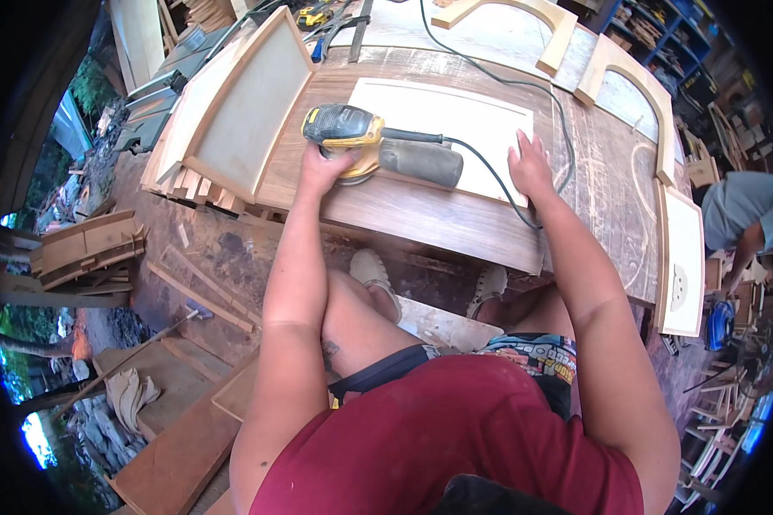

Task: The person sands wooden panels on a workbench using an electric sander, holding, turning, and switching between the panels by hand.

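My left hand is wrapped around the yellow and black orbital sander from its near left side. A dark dust canister and a black cord extend from the sander to the right. Partly under the sander lies a pale, flat framed panel on a brown wood-grain board. The sander hides whether its pad touches the panel. My right hand lies at the panel's right edge with its fingers stretched out, holding nothing.
Framed panels lean in a stack at the left. Arched wooden frames lie at the back and right. The sander's power cord loops across the worktable. A person in a grey shirt bends at the far right. Wood scraps cover the floor.
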Tool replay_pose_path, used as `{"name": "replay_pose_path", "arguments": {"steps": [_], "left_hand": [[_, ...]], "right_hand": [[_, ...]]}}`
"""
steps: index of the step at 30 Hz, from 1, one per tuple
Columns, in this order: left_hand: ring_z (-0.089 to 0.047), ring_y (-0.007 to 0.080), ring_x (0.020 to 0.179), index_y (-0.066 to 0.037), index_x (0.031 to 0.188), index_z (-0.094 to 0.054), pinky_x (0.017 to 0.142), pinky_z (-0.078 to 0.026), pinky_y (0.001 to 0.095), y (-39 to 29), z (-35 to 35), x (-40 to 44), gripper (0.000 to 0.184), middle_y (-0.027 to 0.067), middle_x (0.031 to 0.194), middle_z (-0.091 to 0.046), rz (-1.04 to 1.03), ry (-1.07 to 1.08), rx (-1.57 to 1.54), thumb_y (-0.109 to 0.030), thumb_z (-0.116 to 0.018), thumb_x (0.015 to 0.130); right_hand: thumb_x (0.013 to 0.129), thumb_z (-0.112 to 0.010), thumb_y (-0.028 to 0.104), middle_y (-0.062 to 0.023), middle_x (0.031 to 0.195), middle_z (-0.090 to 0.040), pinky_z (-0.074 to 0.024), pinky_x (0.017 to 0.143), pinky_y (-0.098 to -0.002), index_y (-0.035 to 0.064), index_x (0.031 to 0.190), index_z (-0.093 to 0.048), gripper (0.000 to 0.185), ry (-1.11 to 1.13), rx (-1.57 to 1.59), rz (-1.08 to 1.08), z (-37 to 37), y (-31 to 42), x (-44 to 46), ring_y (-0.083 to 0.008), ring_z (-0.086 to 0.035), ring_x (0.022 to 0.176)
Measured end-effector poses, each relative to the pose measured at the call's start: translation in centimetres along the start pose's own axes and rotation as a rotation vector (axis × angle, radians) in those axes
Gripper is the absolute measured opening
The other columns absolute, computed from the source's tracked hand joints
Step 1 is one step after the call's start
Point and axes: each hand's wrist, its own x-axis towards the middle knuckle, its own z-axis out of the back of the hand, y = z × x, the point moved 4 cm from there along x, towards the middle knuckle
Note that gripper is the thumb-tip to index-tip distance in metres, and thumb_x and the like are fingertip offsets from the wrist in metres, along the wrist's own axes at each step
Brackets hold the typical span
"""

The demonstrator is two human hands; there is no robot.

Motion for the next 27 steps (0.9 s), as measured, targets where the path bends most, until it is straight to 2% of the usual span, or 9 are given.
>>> {"name": "replay_pose_path", "arguments": {"steps": [4, 6, 7, 9, 16, 27], "left_hand": [[-0.066, 0.0230, 0.112, 0.001, 0.128, -0.060, 0.101, -0.051, 0.0366, 0.3, 0.1, 0.2, 0.072, 0.0138, 0.122, -0.069, -0.011, -0.004, -0.015, -0.025, -0.091, 0.069], [-0.066, 0.0188, 0.106, -0.001, 0.124, -0.063, 0.098, -0.051, 0.0353, -0.4, 0.0, 0.0, 0.058, 0.0096, 0.116, -0.071, -0.051, -0.018, 0.005, -0.018, -0.088, 0.075], [-0.066, 0.0188, 0.106, -0.001, 0.124, -0.063, 0.098, -0.051, 0.0353, -0.3, 0.0, 0.0, 0.058, 0.0096, 0.116, -0.071, -0.051, -0.017, 0.005, -0.018, -0.088, 0.075], [-0.066, 0.0227, 0.111, 0.001, 0.128, -0.060, 0.100, -0.051, 0.0367, 0.0, 0.1, -0.1, 0.071, 0.0139, 0.122, -0.070, 0.010, 0.015, -0.015, -0.025, -0.091, 0.069], [-0.067, 0.0212, 0.109, 0.002, 0.126, -0.062, 0.098, -0.052, 0.0360, -3.1, -0.8, -2.0, 0.067, 0.0136, 0.120, -0.071, 0.060, 0.053, 0.014, -0.023, -0.090, 0.071], [-0.068, 0.0222, 0.107, 0.000, 0.122, -0.065, 0.096, -0.053, 0.0367, -2.7, -3.7, -2.5, 0.062, 0.0131, 0.115, -0.072, -0.048, 0.100, -0.045, -0.024, -0.090, 0.070]], "right_hand": [[0.103, -0.051, 0.038, -0.0275, 0.160, -0.034, -0.0229, 0.125, -0.0504, 0.0154, 0.156, -0.040, 0.059, 0.020, -0.011, -0.016, 0.2, 0.3, -0.1, -0.0403, -0.029, 0.151], [0.103, -0.051, 0.038, -0.0273, 0.160, -0.034, -0.0228, 0.125, -0.0503, 0.0155, 0.156, -0.040, 0.059, 0.020, -0.013, -0.017, 0.3, 0.3, -0.1, -0.0402, -0.029, 0.151], [0.103, -0.051, 0.038, -0.0271, 0.160, -0.034, -0.0226, 0.125, -0.0502, 0.0156, 0.156, -0.040, 0.059, 0.022, -0.015, -0.016, 0.2, 0.3, -0.1, -0.0401, -0.029, 0.151], [0.103, -0.051, 0.038, -0.0273, 0.160, -0.034, -0.0227, 0.125, -0.0504, 0.0156, 0.156, -0.040, 0.059, 0.016, -0.016, -0.011, 0.1, 0.2, 0.0, -0.0402, -0.029, 0.151], [0.102, -0.052, 0.037, -0.0279, 0.158, -0.036, -0.0227, 0.124, -0.0517, 0.0153, 0.155, -0.040, 0.059, -0.006, -0.004, 0.008, -0.1, 0.1, 0.1, -0.0404, -0.030, 0.150], [0.102, -0.052, 0.038, -0.0274, 0.159, -0.036, -0.0225, 0.125, -0.0512, 0.0164, 0.156, -0.040, 0.059, -0.007, 0.006, 0.003, -0.2, 0.0, 0.1, -0.0403, -0.031, 0.150]]}}
